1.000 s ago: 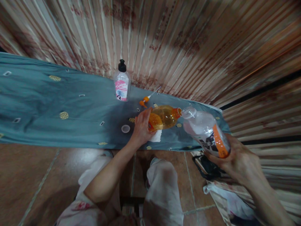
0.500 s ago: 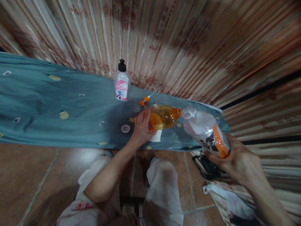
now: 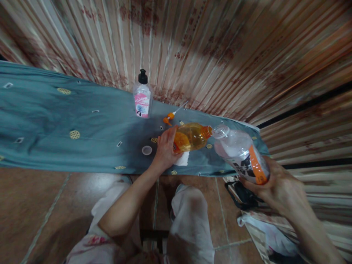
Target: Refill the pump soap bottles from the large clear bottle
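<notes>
Over the blue-grey patterned cloth (image 3: pixel 82 124), near its right end, left hand (image 3: pixel 165 148) closed around the lower part of a clear plastic bottle of amber liquid with an orange neck (image 3: pixel 191 137), tilted low with the open neck to the right. Right hand (image 3: pixel 277 187) wrapped around the base of a clear plastic bottle with an orange and black label (image 3: pixel 240 154), tilted so that its open mouth meets the orange neck of the amber bottle, the two openings touching or almost touching; cannot tell which. Under the amber bottle, a small white crumpled tissue (image 3: pixel 183 159) on the cloth. Just left of the left hand, a small round white cap (image 3: pixel 146 150) lying flat. Behind the hand, an orange pump head with a thin white tube (image 3: pixel 171 116) lying on the cloth. Further back, a clear pump bottle with a black top and pink label (image 3: pixel 142 96), upright, close to the striped floral curtain (image 3: pixel 220 44). Below, knees in white trousers (image 3: pixel 189 212) over a brown tiled floor (image 3: pixel 41 205).
</notes>
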### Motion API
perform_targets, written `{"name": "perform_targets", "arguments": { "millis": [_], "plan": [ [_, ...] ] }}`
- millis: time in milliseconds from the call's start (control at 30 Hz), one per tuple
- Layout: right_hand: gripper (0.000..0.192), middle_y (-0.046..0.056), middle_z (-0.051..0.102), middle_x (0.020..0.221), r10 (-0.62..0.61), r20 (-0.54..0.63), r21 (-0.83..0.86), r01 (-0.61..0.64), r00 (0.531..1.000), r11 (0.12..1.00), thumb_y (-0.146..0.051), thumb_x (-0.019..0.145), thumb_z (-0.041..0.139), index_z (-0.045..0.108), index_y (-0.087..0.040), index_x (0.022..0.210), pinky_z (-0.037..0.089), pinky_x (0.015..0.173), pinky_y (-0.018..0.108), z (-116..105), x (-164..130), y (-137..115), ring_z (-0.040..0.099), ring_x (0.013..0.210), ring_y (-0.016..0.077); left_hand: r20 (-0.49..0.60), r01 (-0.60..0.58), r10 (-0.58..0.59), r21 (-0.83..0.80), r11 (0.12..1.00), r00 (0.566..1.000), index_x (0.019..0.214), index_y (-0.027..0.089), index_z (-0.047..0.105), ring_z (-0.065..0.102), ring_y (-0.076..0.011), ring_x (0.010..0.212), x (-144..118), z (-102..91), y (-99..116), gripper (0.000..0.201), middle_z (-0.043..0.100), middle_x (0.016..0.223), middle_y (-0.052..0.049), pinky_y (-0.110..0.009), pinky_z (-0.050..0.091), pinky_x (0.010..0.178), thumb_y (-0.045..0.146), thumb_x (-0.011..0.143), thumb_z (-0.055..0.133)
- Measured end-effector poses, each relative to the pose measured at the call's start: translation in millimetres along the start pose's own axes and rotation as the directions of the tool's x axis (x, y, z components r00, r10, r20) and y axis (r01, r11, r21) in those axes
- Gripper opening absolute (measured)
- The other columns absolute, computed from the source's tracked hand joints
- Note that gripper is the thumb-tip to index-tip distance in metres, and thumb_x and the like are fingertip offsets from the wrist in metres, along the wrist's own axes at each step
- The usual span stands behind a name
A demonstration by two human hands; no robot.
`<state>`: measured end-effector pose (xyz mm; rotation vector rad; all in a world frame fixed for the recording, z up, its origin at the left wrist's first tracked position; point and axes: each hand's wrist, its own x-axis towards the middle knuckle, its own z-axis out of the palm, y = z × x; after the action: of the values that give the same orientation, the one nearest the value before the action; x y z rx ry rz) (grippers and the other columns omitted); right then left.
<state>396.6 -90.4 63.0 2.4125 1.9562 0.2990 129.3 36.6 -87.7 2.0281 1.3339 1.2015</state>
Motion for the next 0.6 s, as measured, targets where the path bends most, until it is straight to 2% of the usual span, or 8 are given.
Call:
{"name": "perform_targets", "arguments": {
  "millis": [433, 600],
  "plan": [
    [0.073, 0.014, 0.068, 0.100, -0.027, -0.014, -0.002, 0.027, 1.000, 1.000, -0.069, 0.069, 0.052, 0.053, -0.017, 0.120, 0.050, 0.070, 0.042, -2.8, -1.1, -2.9, 0.065, 0.083, 0.0322, 0.007, -0.004, 0.004, 0.002, 1.000, 1.000, 0.146, 0.022, 0.022, 0.043, -0.0349, 0.130, 0.3, -1.4, 0.6, 0.100, 0.043, 0.142, -0.019, -0.059, 0.034, 0.106, 0.022, 0.063, 0.078],
    [0.075, 0.014, 0.068, 0.097, -0.055, -0.074, -0.022, 0.054, 0.996, 0.998, -0.071, 0.068, 0.052, 0.054, -0.016, 0.119, 0.049, 0.067, 0.041, 0.4, -1.1, -0.2, 0.065, 0.081, 0.0322, 0.004, 0.005, -0.005, -0.002, 1.000, 1.000, 0.146, 0.022, 0.022, 0.043, -0.0347, 0.130, 0.4, -0.6, 1.0, 0.099, 0.044, 0.142, -0.018, -0.059, 0.034, 0.106, 0.023, 0.064, 0.078]
  ]
}}
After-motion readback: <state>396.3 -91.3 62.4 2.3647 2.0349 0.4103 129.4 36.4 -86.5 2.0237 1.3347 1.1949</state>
